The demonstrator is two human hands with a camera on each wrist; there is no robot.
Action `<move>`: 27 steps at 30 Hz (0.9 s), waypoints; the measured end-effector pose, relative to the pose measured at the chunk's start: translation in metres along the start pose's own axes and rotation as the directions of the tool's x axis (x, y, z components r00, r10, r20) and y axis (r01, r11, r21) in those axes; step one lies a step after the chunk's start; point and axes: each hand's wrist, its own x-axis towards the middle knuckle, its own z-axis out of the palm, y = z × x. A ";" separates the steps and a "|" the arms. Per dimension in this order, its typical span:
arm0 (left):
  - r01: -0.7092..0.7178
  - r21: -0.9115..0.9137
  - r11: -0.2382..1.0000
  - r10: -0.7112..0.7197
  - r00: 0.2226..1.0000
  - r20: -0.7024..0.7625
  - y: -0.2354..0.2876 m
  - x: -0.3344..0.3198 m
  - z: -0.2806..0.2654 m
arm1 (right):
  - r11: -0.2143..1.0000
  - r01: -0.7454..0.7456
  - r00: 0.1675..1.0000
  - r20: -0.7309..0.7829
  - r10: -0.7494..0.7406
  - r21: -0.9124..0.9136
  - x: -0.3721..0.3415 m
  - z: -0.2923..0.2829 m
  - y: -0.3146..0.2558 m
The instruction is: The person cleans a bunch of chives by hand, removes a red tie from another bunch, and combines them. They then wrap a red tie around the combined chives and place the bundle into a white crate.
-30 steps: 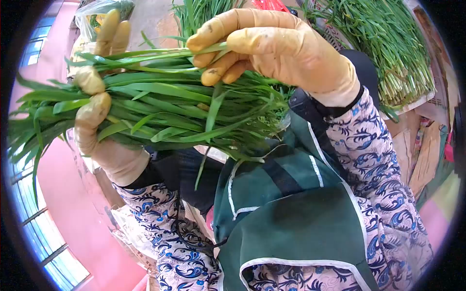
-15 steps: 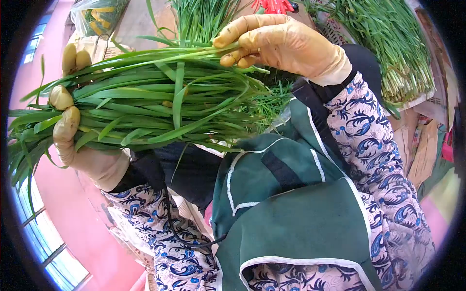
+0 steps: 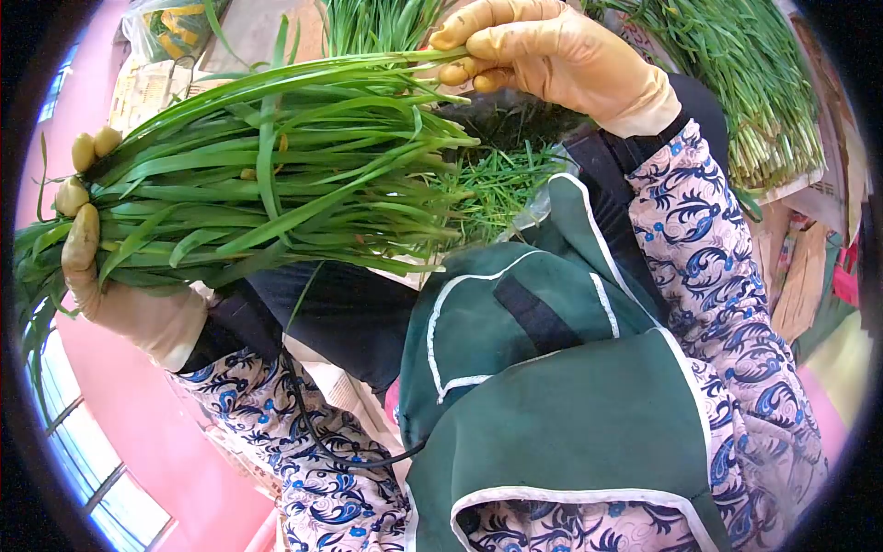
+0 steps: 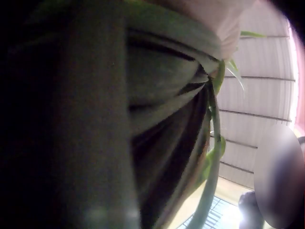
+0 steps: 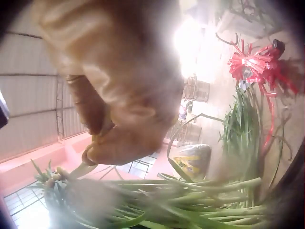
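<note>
Both hands wear yellowish rubber gloves. My left hand point(image 3: 133, 313) grips a thick bunch of green chives point(image 3: 285, 184) near its leafy end, fingers curled round it, with leaf tips drooping beyond the grip. The cut ends point toward the right. Above the bunch's right end, my right hand point(image 3: 575, 74) pinches the pale ends of a few chive stalks point(image 3: 405, 59) between thumb and fingers. Those stalks run along the bunch's upper edge toward the left hand. Dark, blurred leaves point(image 4: 167, 86) fill much of the left wrist view.
A large pile of chives point(image 3: 745, 92) lies at the right, and another bunch point(image 3: 377, 23) lies at the back. Loose green bits point(image 3: 506, 189) lie beyond the green apron point(image 3: 570, 414). A plastic bag point(image 3: 164, 32) sits back left; red ties point(image 5: 252, 67) show in the right wrist view.
The left hand has moved left and slightly down with the bunch. My right hand has shifted right and a little up, still pinching stalks, so the hands are farther apart.
</note>
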 end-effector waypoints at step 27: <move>0.094 0.166 0.982 -0.082 0.994 -0.078 -0.005 0.022 0.002 | 0.552 -0.242 0.966 -0.254 0.056 -0.798 0.002 0.016 0.004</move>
